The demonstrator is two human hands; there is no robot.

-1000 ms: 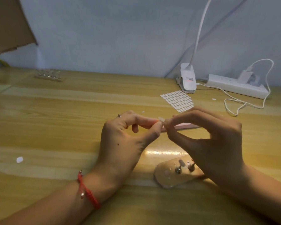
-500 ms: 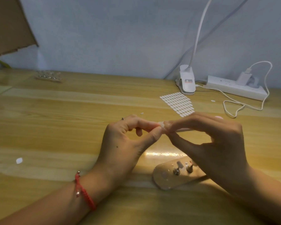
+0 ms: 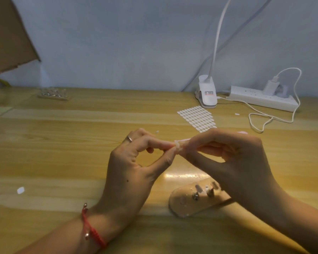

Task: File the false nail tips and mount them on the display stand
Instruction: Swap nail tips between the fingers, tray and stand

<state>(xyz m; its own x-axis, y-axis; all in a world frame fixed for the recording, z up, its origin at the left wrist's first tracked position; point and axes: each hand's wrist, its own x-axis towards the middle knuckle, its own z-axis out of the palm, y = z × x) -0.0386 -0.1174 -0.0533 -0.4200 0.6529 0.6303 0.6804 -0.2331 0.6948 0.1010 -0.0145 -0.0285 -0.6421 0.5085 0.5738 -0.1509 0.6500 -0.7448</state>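
I see the false nail tip (image 3: 177,145) held above the middle of the table (image 3: 81,147), small and pale, right where my two hands meet. The left hand (image 3: 132,167) pinches it between thumb and forefinger, the other fingers curled loosely behind; I cannot make out the tip's shape in any detail. The right hand (image 3: 237,162) comes in from the other side, its fingers bent around a thin pink nail file (image 3: 243,132). The file's near end lies against the tip, and its far end pokes out past the knuckles.

Below the right hand, the display stand (image 3: 184,202) lies on the table: a clear, rounded plate with small metal pegs. My right wrist covers its far end. I cannot tell from here what is mounted on those pegs.

A ring (image 3: 129,138) sits on a left finger and a red bracelet (image 3: 92,230) circles the left wrist.

Farther back lies a sheet of small white oval stickers (image 3: 197,119), and just behind it the white clip base of a lamp (image 3: 207,94). To its right are a white power strip (image 3: 261,99) with a charger (image 3: 271,86) plugged in and a looping white cable (image 3: 275,118). At the far left edge stands a second stand (image 3: 53,95), blurred. A small white scrap (image 3: 20,190) lies near the left front.
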